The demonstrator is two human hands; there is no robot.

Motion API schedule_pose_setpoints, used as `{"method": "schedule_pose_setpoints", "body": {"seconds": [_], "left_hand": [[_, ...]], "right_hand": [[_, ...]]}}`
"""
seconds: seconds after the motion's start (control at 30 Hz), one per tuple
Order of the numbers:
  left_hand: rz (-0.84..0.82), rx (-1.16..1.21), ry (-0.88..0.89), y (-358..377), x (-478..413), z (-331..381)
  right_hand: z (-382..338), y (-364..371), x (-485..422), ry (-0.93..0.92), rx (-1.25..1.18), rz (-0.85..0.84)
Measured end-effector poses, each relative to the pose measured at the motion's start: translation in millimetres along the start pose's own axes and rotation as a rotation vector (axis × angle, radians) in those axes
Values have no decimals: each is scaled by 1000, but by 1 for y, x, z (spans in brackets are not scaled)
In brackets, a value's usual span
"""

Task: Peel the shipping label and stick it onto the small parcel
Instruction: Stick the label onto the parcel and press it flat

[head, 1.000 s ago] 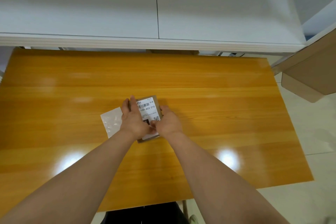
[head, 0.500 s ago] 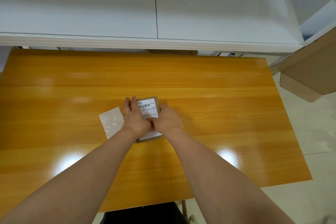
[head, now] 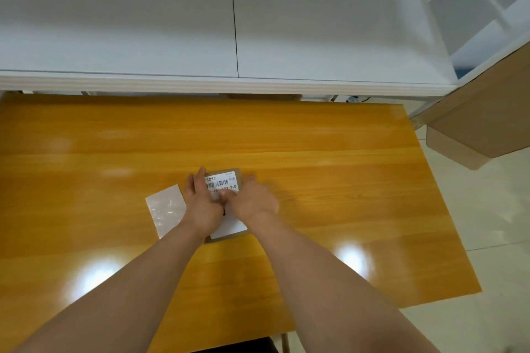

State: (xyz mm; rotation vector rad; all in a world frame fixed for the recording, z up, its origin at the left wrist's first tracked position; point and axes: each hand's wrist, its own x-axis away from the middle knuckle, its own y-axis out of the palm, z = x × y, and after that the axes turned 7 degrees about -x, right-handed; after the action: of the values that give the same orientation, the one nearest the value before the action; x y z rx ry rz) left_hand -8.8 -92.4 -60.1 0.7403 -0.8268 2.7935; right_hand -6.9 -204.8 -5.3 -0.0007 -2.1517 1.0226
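Observation:
A small brown parcel [head: 240, 174] lies flat in the middle of the wooden table [head: 329, 180]. A white shipping label [head: 222, 180] with a barcode covers its top face. My left hand [head: 202, 203] lies flat on the parcel's left part, fingers stretched out and pressing down. My right hand [head: 253, 200] rests over the right part, its fingers pressing on the label's middle. Both hands hide much of the label. Left of the parcel lies the shiny backing sheet [head: 165, 209], flat on the table.
A white cabinet top [head: 229, 37] runs along the table's far edge. A brown cardboard box [head: 481, 123] stands off the table's far right corner. Pale floor tiles [head: 487, 238] lie to the right.
My right hand has slid up and left across the label, from its lower part onto its middle. My left hand has stayed on the parcel's left side.

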Motion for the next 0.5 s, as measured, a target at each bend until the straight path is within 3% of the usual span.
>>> {"method": "schedule_pose_setpoints", "body": {"seconds": [0.5], "left_hand": [[75,100,-44,-10,4,12]], "right_hand": [[3,-1,-14,18,-30,-6]]}}
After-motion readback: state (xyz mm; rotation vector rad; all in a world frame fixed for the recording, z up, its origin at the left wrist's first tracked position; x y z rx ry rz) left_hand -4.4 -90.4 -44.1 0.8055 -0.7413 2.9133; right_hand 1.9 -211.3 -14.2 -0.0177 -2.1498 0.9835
